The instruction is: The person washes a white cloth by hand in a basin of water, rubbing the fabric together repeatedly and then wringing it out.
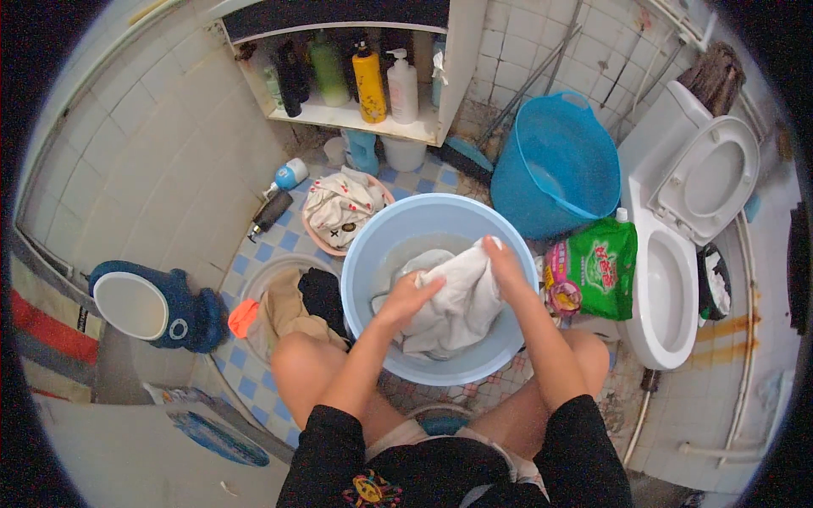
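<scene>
A large light blue basin stands between my knees, with greyish water in it. My left hand is closed on the left part of a wet white cloth. The right hand grips the same cloth near its upper right corner. Part of the cloth is lifted and stretched between both hands, while the rest lies bunched in the basin. Which kind of garment it is I cannot tell.
Left of the basin, a tub holds beige and black clothes; behind it a pink basin holds patterned white clothes. A tall blue bucket, a green detergent pouch and a toilet are at right. A bottle shelf stands behind.
</scene>
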{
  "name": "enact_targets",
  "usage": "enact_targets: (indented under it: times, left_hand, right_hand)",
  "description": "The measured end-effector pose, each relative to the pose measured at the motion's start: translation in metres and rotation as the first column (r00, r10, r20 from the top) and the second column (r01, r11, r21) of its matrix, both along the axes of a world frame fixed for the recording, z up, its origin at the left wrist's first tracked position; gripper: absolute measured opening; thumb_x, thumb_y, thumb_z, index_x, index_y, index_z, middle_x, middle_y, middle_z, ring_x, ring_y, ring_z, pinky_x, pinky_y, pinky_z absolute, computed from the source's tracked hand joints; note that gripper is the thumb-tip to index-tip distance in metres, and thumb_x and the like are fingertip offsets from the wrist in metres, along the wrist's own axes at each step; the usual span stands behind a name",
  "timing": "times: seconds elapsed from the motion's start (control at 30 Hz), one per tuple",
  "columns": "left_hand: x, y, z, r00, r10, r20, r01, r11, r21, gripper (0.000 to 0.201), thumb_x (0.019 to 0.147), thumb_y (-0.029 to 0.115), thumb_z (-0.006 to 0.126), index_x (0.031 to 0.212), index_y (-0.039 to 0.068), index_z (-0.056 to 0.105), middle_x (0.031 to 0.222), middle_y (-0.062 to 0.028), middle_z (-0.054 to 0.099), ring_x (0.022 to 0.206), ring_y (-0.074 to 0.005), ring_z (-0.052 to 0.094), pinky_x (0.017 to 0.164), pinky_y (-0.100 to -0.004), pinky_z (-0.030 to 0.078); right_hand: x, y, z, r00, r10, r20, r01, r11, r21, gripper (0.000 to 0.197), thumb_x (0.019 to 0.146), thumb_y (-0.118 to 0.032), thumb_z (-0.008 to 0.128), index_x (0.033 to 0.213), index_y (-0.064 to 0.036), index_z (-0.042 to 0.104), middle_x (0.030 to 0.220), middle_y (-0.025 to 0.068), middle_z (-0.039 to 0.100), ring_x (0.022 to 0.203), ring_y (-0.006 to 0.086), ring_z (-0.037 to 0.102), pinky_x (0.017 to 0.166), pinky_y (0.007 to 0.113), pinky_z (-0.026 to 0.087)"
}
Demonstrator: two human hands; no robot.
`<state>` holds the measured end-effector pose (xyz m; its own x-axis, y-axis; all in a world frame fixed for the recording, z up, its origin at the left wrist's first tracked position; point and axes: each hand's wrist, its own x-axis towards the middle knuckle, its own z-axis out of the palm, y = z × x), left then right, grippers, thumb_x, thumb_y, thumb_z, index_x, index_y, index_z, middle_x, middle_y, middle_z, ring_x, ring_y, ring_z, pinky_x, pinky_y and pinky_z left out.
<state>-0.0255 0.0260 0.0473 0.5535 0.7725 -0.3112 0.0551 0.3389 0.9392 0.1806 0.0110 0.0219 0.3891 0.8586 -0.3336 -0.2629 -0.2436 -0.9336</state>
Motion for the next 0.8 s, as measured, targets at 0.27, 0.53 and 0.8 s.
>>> enact_targets:
  times: [0.27, 0.53, 0.8]
  left_hand:
    - [-0.018, 0.019, -0.027, 0.999, -0.039, -0.031, 0.037, 0.996, -0.077, 0.039, 0.081, 0.026, 0.059, 0.107, -0.001, 0.053, 0.099, -0.0093, 0.058, 0.088, -0.0171, 0.056, 0.077, -0.0307, 0.045]
    - [0.009, 0.013, -0.045, 0.847, 0.453, 0.28, -0.482, 0.875, 0.042, 0.039, 0.092, 0.028, 0.036, 0.115, -0.001, 0.047, 0.111, -0.0136, 0.051, 0.102, -0.0184, 0.049, 0.086, -0.0313, 0.04]
    - [0.033, -0.02, -0.06, 0.981, 0.129, 0.142, -0.181, 0.872, 0.456, 0.044, 0.092, 0.027, 0.032, 0.13, 0.005, 0.03, 0.114, -0.0124, 0.048, 0.106, -0.021, 0.046, 0.092, -0.0345, 0.036]
  right_hand:
    - [0.017, -0.019, 0.031, 0.981, 0.125, 0.15, -0.135, 0.989, 0.059, 0.034, 0.065, -0.011, 0.071, 0.095, -0.0011, 0.059, 0.089, 0.0079, 0.061, 0.079, 0.0176, 0.058, 0.073, 0.031, 0.046]
    - [-0.089, -0.039, 0.021, 0.594, 0.252, 0.764, -0.503, 0.858, 0.108, 0.048, 0.073, -0.023, 0.061, 0.114, -0.0012, 0.047, 0.114, 0.0206, 0.049, 0.11, 0.0339, 0.044, 0.094, 0.039, 0.034]
    - [-0.068, -0.015, -0.007, 0.885, 0.136, 0.445, -0.174, 0.984, 0.045, 0.043, 0.087, -0.02, 0.04, 0.122, 0.0038, 0.036, 0.123, 0.0253, 0.041, 0.114, 0.0351, 0.041, 0.098, 0.039, 0.028]
